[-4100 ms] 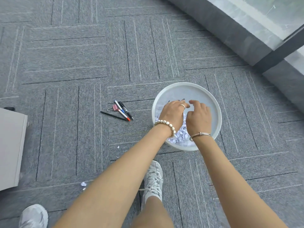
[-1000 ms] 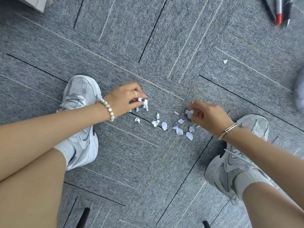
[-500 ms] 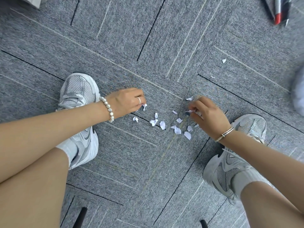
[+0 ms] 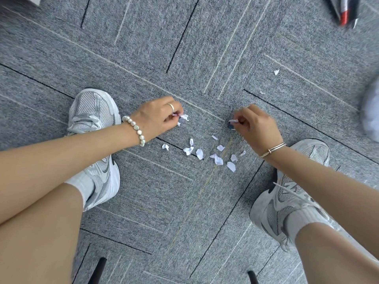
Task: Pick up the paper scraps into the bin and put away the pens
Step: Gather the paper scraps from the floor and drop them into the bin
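Left hand (image 4: 159, 116), low over the carpet floor (image 4: 205, 58), knuckles up, fingers curled in; thumb and fingertips pinched together on a small bunch of white paper scraps (image 4: 183, 117) that sticks out to the right of the fist. Ring on one finger, pearl bracelet (image 4: 135, 129) at the wrist.

Right hand (image 4: 256, 127), also low, fingers bent toward the left; thumb and forefinger closed on one white scrap (image 4: 233, 121) at the fingertips. Metal bangle (image 4: 272, 149) on the wrist. The two hands sit apart, facing each other across a bare strip of carpet.

Loose scraps (image 4: 205, 153), about ten, lie scattered on the carpet just below and between the hands. One more stray scrap (image 4: 276, 72) lies well apart, up and to the right, with a tiny fleck below it.

Bin (image 4: 372, 111): only a blurred pale shape at the right edge; contents cannot be told.

Pens (image 4: 346, 11): at the top right corner, cut off by the frame, lying on the carpet; one shows a red tip, the others dark. Well away from both hands.

Around: a grey-white left sneaker (image 4: 94, 128) beside the left wrist, a right sneaker (image 4: 287, 193) under the right forearm, bare knees in the foreground. Nothing lies between the hands and the loose scraps.
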The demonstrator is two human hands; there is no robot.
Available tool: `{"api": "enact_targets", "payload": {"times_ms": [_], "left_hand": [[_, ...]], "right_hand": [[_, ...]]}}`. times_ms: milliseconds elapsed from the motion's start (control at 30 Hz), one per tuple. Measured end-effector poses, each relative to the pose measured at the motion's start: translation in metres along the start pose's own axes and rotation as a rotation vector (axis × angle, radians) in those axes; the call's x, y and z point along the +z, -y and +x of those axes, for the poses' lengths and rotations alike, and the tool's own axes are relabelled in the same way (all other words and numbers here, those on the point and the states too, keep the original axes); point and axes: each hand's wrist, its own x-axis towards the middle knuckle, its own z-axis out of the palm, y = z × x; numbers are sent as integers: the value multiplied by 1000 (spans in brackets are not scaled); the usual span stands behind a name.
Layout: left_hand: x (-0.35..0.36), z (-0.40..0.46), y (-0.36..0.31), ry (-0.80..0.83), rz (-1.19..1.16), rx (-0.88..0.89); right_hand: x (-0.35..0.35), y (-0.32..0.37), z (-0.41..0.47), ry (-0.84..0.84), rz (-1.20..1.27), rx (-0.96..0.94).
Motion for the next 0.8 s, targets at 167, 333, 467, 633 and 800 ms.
{"api": "enact_targets", "payload": {"times_ms": [167,333,467,633,800], "left_hand": [[-1,-2,3,-11,-11,20],[-7,-14,9,4,-16,8],[-11,-21,16,-14,-47,-49],[-20,-29,22,-45,-78,-110],[-18,-38,24,85,-46,-45]], "right_hand": [[2,1,-1,43,-38,48],[2,3,-2,105,-111,43],[2,9,-5,62,-21,38],[2,24,-1,26,70,-21],[3,34,4,65,88,-70]]}}
